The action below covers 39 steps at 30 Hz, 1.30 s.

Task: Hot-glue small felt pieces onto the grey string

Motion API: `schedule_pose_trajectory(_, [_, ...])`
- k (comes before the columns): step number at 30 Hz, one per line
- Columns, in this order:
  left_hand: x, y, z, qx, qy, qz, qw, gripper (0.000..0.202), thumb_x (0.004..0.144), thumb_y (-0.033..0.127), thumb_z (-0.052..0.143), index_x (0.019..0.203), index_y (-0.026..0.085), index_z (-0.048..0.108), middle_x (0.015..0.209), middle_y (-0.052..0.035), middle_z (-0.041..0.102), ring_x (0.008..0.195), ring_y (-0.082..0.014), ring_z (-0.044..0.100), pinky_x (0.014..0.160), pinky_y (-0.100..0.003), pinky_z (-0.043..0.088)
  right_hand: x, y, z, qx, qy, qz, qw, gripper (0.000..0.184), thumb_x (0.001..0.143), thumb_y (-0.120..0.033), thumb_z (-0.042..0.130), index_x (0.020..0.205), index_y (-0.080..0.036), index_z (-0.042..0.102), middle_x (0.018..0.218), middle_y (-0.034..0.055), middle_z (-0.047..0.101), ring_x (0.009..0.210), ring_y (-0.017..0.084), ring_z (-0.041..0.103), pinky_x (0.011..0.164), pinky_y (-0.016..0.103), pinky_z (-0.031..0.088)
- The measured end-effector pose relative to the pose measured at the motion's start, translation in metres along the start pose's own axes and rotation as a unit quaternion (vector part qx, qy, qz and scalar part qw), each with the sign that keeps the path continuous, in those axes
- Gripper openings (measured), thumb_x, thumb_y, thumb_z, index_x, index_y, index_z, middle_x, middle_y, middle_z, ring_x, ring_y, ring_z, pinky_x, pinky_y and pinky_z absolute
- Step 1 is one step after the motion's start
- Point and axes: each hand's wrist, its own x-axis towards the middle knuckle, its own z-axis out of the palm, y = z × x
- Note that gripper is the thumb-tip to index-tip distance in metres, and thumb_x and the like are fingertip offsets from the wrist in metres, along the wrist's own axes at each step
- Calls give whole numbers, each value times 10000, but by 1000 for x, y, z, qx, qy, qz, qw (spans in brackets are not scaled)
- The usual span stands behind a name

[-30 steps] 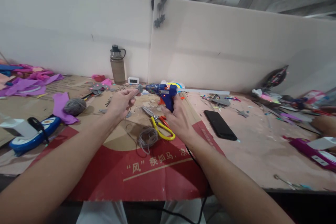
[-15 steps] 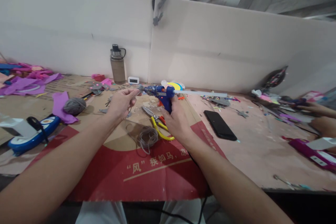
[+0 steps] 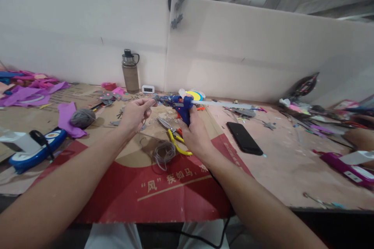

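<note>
My right hand (image 3: 196,128) is wrapped round the handle of a blue hot glue gun (image 3: 182,111), whose nozzle points left. A long whitish glue stick (image 3: 222,104) sticks out of its back. My left hand (image 3: 137,113) pinches a small grey piece (image 3: 156,99) right at the nozzle; its exact shape is too small to make out. Below, on the cardboard, lie a loose coil of grey cord (image 3: 164,155) and scissors with yellow handles (image 3: 172,134), their blades partly open.
A black phone (image 3: 244,138) lies to the right. Blue (image 3: 39,151) and magenta (image 3: 347,169) power strips flank the work area. At the back stand a bottle (image 3: 130,74) and a small white digital display (image 3: 148,89). Grey yarn (image 3: 83,118) sits left; another person's arm (image 3: 358,136) shows at far right.
My hands, the glue gun and the grey piece hold nearly the same place. At far right the other person's hand has shifted and is blurred.
</note>
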Motion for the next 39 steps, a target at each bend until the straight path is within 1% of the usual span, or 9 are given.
schedule_pose_trajectory(3, [-1,1,1,4,-1,-11,1000,214,707,341,744,689,139,675,438,24,461,355,-34,337,338,-185,140,0,-1,0,-9,7,7,1000,432,826,-219,473,1257,-188,458,1015,122,645,899,268,624,837,454,494])
schedule_pose_trajectory(9, [-2,3,1,11,5,-20,1000,175,731,301,715,691,137,667,477,10,513,346,-27,326,334,-193,104,-1,-1,2,-31,5,-14,999,450,852,-211,463,1299,-168,445,1086,141,636,999,288,600,883,465,476])
schedule_pose_trajectory(17, [-2,5,2,-20,6,-24,999,152,730,260,719,684,121,676,605,-20,602,377,-7,370,319,-160,132,-2,-4,0,-30,3,1,1000,454,843,-216,469,1292,-157,455,1097,149,634,961,294,602,874,475,471])
schedule_pose_trajectory(22, [-1,8,3,-86,19,-71,994,112,751,147,676,660,85,663,655,-34,633,374,20,377,312,-97,181,1,3,1,69,15,10,997,344,811,-253,523,1148,-186,518,1080,117,613,985,261,578,916,456,453])
schedule_pose_trajectory(25, [2,7,1,-112,5,-103,988,124,756,134,676,648,78,654,626,-30,621,353,29,351,298,-84,183,4,8,4,195,-15,88,977,296,764,-258,570,1052,-225,511,863,33,610,685,170,562,651,332,497])
schedule_pose_trajectory(27, [4,6,0,-122,-7,-117,986,134,747,144,696,641,78,649,619,-28,617,344,34,339,289,-80,182,5,9,5,287,-37,150,945,313,737,-254,588,1031,-249,481,777,-20,582,517,107,461,481,258,414])
schedule_pose_trajectory(34, [5,4,-2,-127,-16,-119,985,99,736,143,711,693,70,660,653,-42,634,344,33,344,278,-81,166,10,2,-8,468,-48,236,850,306,659,-202,642,909,-228,467,743,-50,579,477,43,399,400,164,303])
schedule_pose_trajectory(37, [3,6,-1,-117,-2,-100,988,90,721,137,713,687,74,658,665,-47,640,360,25,360,288,-89,164,19,13,-17,464,-36,254,848,306,644,-184,643,895,-217,471,728,-45,583,489,45,413,404,158,306])
schedule_pose_trajectory(39, [3,6,0,-99,17,-88,991,83,710,142,713,685,84,658,672,-46,642,376,14,381,297,-100,164,27,28,-21,402,-19,272,874,252,667,-183,605,881,-209,475,726,-28,589,500,58,447,424,175,344])
